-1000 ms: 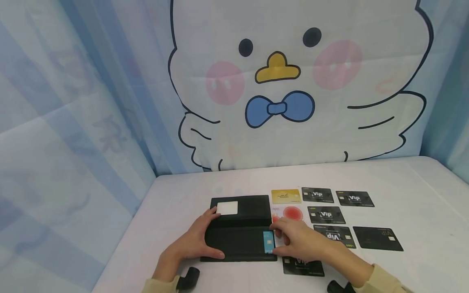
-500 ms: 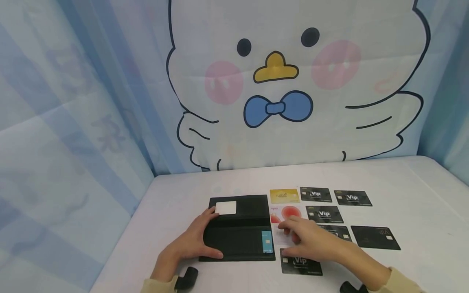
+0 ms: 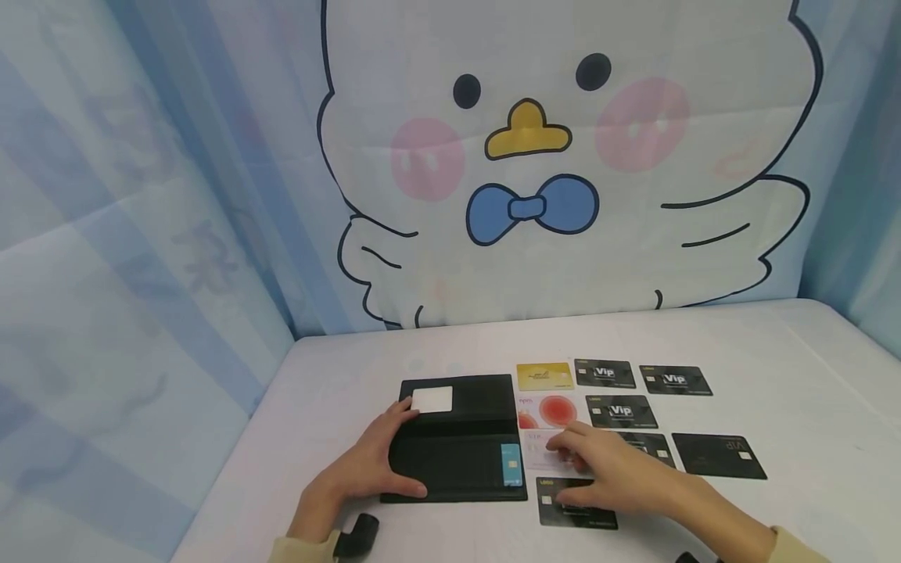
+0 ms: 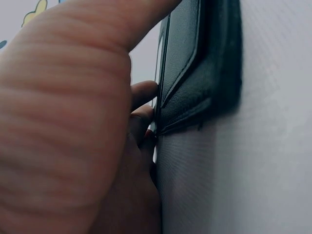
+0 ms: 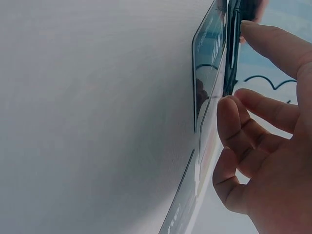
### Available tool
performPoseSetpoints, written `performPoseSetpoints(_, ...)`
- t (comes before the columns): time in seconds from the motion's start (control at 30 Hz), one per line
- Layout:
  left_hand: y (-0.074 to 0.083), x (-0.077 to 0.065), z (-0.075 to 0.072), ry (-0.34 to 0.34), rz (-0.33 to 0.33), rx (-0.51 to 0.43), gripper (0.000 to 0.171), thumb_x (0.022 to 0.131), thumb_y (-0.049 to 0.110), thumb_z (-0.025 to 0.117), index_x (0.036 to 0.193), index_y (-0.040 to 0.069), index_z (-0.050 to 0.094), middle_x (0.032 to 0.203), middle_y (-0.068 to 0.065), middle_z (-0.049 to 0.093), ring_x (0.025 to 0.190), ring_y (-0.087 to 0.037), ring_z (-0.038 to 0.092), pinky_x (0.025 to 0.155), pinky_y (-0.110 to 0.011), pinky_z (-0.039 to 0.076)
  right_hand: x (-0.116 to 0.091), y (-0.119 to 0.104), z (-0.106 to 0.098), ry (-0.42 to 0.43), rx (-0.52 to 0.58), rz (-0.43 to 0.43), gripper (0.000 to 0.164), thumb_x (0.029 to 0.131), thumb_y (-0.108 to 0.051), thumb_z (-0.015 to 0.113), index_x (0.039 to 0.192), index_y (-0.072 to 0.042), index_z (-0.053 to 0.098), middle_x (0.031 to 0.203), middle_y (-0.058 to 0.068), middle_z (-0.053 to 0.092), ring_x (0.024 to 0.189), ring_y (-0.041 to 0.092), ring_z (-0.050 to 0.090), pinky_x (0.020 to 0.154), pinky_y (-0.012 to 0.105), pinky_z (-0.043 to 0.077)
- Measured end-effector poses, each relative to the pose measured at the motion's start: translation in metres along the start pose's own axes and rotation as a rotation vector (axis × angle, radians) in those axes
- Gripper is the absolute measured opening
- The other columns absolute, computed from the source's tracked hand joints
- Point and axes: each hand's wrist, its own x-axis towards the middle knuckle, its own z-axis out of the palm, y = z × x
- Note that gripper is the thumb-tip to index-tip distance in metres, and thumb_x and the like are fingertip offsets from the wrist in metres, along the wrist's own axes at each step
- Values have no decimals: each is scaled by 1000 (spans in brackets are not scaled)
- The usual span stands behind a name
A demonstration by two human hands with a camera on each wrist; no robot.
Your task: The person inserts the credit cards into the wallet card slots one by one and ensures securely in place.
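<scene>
A black wallet [image 3: 450, 461] lies unfolded flat on the table. A white card [image 3: 432, 399] shows on its upper panel, and a blue card [image 3: 511, 465] with a chip stands at the right end of the lower panel. My left hand [image 3: 366, 461] rests spread along the wallet's left side, thumb on the lower panel and fingertips by the white card. My right hand [image 3: 612, 469] hovers with loosely bent fingers and nothing between them, over a pale card [image 3: 538, 450] and a black card [image 3: 577, 516]. In the right wrist view, thumb and fingers [image 5: 229, 117] are apart.
Right of the wallet lie a gold card [image 3: 545, 377], a white card with red circles [image 3: 558, 410], several black Vip cards [image 3: 622, 411] and a plain black card [image 3: 718, 456]. A cartoon-printed curtain [image 3: 521, 274] hangs behind the white table [image 3: 809, 375].
My right hand has let go of the blue card and moved right, away from the wallet. The blue card stays on the lower panel. My left hand keeps its place.
</scene>
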Motion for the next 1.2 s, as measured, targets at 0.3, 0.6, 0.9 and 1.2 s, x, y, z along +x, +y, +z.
performPoseSetpoints(0.3,4,-1,-1,-6,-12,-14,112,67,48,92,155,8,36,166,-9,19,151,-37,13,115,-65,19,-19,4,-1,-16,-72,77,54,79,-48,84,120,-16,68,110,-10,56,86,7,51,78,34,51)
performPoseSetpoints(0.6,3,-1,-1,-9,-22,-10,112,67,49,92,155,9,36,167,-9,19,151,-37,13,116,-64,19,-37,9,0,-37,-113,144,57,74,-53,85,118,-20,69,108,-12,53,91,12,51,84,42,52)
performPoseSetpoints(0.9,2,-1,0,1,-17,-1,112,66,50,92,155,9,36,166,-8,19,152,-37,12,115,-64,18,-42,10,0,-31,-92,175,54,75,-53,85,114,-20,69,106,-11,52,91,15,52,87,48,53)
performPoseSetpoints(1.2,0,0,0,1,-4,-4,113,67,50,92,155,9,35,167,-9,19,152,-38,12,115,-64,19,-43,13,-1,-24,-35,132,51,78,-49,85,113,-17,66,105,-10,53,90,9,51,85,36,53)
